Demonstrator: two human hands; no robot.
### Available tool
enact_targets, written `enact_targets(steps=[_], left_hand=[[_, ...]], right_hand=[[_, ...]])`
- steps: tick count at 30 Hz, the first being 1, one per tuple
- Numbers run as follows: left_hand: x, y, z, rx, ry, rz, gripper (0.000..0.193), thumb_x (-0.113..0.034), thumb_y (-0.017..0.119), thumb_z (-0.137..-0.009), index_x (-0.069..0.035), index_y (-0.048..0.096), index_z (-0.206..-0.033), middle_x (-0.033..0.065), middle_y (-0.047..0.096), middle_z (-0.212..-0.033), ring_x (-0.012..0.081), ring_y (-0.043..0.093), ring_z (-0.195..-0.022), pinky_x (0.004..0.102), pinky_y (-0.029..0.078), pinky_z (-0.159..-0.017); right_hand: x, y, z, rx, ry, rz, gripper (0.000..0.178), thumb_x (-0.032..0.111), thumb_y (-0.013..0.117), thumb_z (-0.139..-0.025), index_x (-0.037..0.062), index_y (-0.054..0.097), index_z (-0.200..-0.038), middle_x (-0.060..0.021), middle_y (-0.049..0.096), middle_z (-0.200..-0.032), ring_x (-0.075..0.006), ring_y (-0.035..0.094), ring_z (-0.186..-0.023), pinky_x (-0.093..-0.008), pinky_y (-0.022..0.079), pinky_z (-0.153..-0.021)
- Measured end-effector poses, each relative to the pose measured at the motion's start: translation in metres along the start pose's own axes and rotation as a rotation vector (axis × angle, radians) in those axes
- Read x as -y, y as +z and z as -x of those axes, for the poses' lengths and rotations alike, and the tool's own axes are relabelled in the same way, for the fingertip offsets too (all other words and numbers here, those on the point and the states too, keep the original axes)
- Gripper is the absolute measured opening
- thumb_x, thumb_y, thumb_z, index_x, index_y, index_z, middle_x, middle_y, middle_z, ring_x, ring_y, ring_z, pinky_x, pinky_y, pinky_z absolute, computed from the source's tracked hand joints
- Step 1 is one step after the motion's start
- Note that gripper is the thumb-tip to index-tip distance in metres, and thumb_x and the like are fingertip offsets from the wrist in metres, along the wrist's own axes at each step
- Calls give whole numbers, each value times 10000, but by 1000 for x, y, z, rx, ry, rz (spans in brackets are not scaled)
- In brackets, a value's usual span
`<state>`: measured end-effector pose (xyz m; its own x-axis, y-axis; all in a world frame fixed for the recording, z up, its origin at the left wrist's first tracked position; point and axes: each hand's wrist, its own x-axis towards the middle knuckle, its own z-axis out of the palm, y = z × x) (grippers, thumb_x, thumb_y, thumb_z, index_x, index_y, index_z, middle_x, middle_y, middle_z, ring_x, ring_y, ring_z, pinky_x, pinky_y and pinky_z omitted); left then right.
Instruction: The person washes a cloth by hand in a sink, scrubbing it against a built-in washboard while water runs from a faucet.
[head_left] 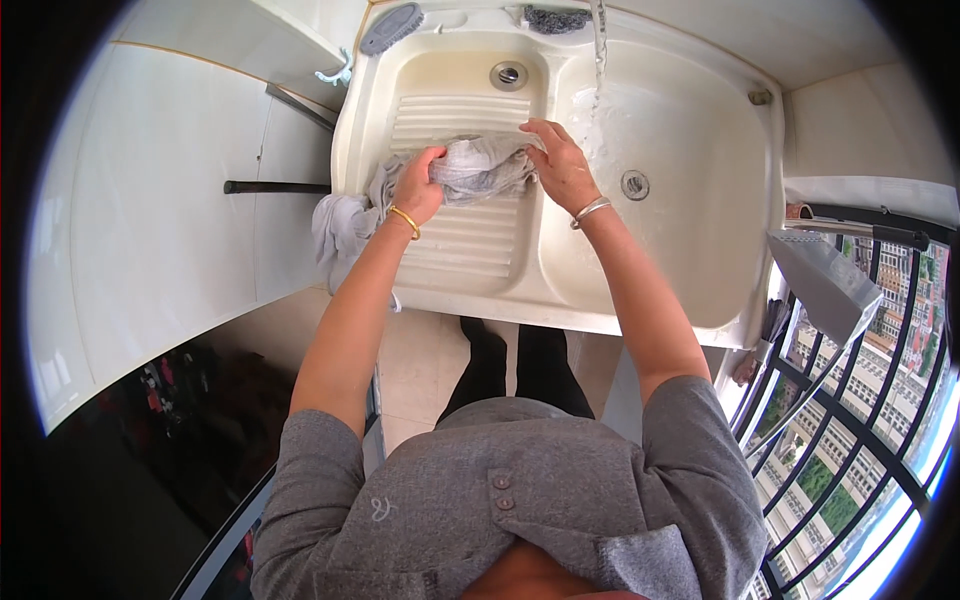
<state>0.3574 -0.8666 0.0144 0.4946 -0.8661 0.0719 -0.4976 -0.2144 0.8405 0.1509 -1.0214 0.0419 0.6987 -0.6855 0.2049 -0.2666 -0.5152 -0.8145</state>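
A wet, light grey cloth (487,165) lies bunched across the ribbed washboard (460,255) in the left half of the cream sink. Its left part drapes over the sink's left edge and hangs down. My left hand (418,187), with a gold bangle at the wrist, is closed on the bunched cloth, thumb on top. At the cloth's right end is my right hand (565,170), a silver bangle on that wrist. Its thumb and fingers are spread apart beside the wet fabric; whether the fingertips touch it is hard to tell.
A water stream (600,50) falls into the right basin (690,120), which has a drain (635,184). A grey brush (392,28) and a dark scourer (556,19) sit on the back rim. A dark rod (276,187) juts in at left. A grey dustpan (826,282) stands by the barred window.
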Motion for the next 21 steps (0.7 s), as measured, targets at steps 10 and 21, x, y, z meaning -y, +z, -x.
enact_targets(steps=[10, 21], left_hand=[[-17, 43, 44, -134, 262, -276, 185, -182, 584, -910, -59, 547, -778, 97, 596, -835, 338, 543, -856, 452, 408, -789], [-3, 67, -56, -364, 187, -619, 153, -162, 598, -907, -54, 570, -1012, 135, 586, -987, 340, 542, -996, 455, 392, -916]], right_hand=[[19, 84, 52, -172, -101, 364, 125, 91, 622, -782, 27, 598, -887, -168, 557, -986, -386, 492, -1089, -520, 377, -1010], [-16, 98, -46, -72, 172, 591, 227, 249, 604, -858, 69, 580, -995, -152, 525, -1101, -342, 469, -1097, -467, 360, -957]])
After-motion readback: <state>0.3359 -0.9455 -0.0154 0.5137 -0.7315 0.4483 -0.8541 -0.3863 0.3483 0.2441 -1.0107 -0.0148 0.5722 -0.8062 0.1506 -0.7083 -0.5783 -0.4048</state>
